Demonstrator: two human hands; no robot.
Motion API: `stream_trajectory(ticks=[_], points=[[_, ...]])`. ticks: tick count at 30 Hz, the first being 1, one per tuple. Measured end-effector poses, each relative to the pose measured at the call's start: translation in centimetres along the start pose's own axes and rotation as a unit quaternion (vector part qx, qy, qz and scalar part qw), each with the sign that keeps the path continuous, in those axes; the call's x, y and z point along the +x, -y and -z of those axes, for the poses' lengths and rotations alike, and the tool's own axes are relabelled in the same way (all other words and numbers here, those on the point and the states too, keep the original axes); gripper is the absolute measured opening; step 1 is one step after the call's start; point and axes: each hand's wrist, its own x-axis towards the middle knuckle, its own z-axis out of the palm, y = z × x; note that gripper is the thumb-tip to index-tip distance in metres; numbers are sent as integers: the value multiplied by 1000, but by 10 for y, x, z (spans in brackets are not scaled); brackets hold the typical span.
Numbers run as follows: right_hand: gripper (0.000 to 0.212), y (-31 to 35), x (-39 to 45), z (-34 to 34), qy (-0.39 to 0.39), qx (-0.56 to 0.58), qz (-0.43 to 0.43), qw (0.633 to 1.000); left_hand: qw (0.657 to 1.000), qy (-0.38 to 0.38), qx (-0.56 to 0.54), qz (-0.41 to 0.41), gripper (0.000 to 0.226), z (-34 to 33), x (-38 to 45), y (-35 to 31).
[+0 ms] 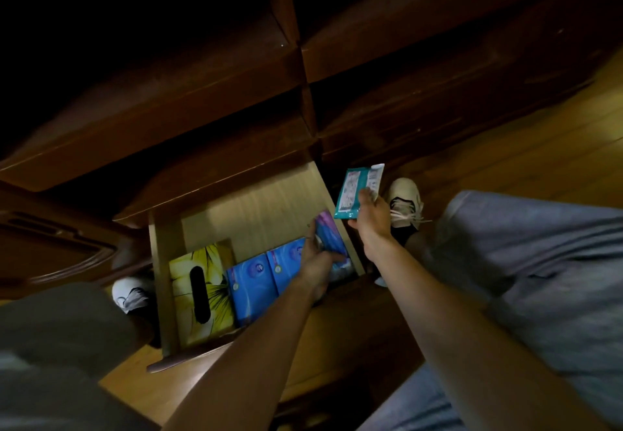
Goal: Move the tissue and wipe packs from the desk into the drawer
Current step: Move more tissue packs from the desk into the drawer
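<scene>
Crowding the drawer [161,262]: yellow tissue box [202,292], blue packs [249,282] at nine o'clock of left hand [317,262] gripping purple pack [328,235]; right hand [371,225] pinches teal wipe pack [357,191].

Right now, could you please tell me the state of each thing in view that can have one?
Drawer: pulled open.
Yellow tissue box: lying inside the drawer, at its left.
Two blue packs: inside, side by side.
Purple pack: tilted at the drawer's right side, gripped by the left hand.
Teal wipe pack: held above the drawer's right edge by the right hand.
</scene>
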Motion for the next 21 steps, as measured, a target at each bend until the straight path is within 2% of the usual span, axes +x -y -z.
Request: stream_trajectory(ticks=[2, 4, 6, 7, 8, 9, 10, 12, 14, 15, 17, 19, 20, 21], points=[[41, -4, 1, 1, 7, -67, 16, 998, 997, 5, 81, 10, 106, -1, 1, 4], [43, -12, 2, 3, 27, -212, 53, 975, 971, 39, 234, 26, 103, 0, 1, 1], [42, -20, 1, 6, 34, -326, 68, 942, 924, 64, 378, 8, 80, 3, 5, -14], [41, -22, 2, 7, 31, -350, 69, 934, 893, 47, 447, -24, 64, 7, 7, -25], [40, -22, 2, 8, 23, -362, 70, 929, 858, 15, 510, -60, 57, 12, 10, -35], [39, -21, 3, 10, 14, -368, 74, 927, 824, -16, 559, -90, 64, 19, 15, -43], [37, -20, 4, 10, 8, -369, 79, 926, 799, -26, 591, -106, 79, 26, 21, -48], [36, -18, 6, 12, 2, -369, 88, 925, 773, 23, 624, -112, 101, 34, 26, -52], [35, -20, 6, 14, 3, -356, 84, 931, 767, 78, 628, -109, 112, 33, 29, -42], [35, -22, 6, 14, 4, -346, 78, 935, 768, 81, 626, -109, 115, 32, 32, -35], [36, -27, 6, 15, -1, -332, 68, 941, 741, 63, 657, -122, 118, 28, 36, -27], [38, -27, 7, 14, -6, -339, 70, 938, 682, 59, 715, -140, 115, 27, 42, -28], [38, -27, 8, 14, -5, -343, 73, 937, 672, 71, 724, -139, 110, 28, 46, -31], [38, -28, 9, 14, -2, -344, 76, 936, 682, 91, 713, -133, 102, 30, 49, -36]])
